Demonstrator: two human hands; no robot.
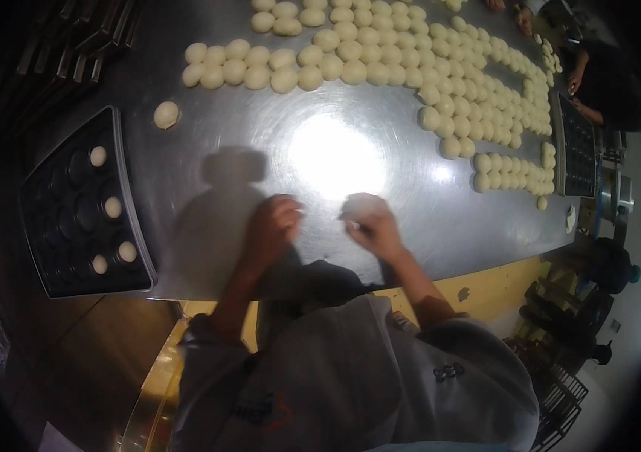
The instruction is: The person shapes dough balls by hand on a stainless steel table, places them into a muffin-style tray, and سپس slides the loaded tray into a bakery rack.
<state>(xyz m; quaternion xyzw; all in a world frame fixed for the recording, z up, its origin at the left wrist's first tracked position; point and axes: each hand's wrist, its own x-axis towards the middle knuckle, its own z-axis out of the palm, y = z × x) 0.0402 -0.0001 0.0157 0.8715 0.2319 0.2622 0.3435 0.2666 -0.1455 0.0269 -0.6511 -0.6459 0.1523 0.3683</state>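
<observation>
My left hand (275, 222) hovers over the near part of the steel table, its fingers curled inward. A small pale bit shows at its fingertips, too small to name. Across from it, my right hand (372, 222) is also curled, thumb pointing toward the left hand; what lies under its fingers, if anything, is hidden and blurred. The two hands are apart. A single dough ball (166, 115) sits alone on the table to the upper left. Farther off, many round dough balls (353, 72) stand packed in rows.
At the left table edge lies a dark moulded baking tray (85, 214) with several dough balls in its cups. Another dark tray (576, 147) is at the right edge, near a co-worker's arm (578, 75). More hands (524, 20) show at the far edge. Metal racks (83, 45) stand upper left.
</observation>
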